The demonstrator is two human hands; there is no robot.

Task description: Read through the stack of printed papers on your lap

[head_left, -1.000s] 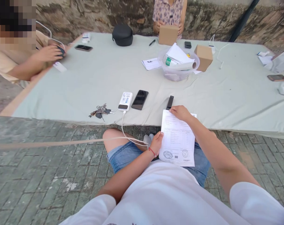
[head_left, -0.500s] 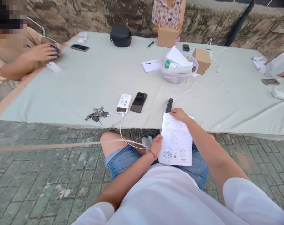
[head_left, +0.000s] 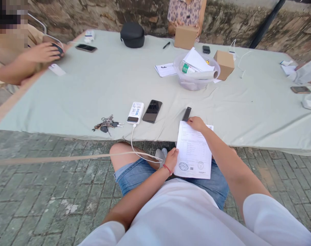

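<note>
Your left hand [head_left: 172, 160] pinched the paper [head_left: 192, 153] beside it, probably for steadiness. Your right hand [head_left: 196, 123] curled over the top, near the device [head_left: 187, 113]; its grip you couldn't tell.

Loads of room on the tabletop [head_left: 255, 119] right of my right hand [head_left: 195, 123]; phone [head_left: 152, 111], power bank [head_left: 135, 112] and keys [head_left: 107, 124] block the left, plastic bowl [head_left: 193, 84] further ahead.

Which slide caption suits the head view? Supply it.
Left hand and right hand hold a stamped document at a draped table.
</note>
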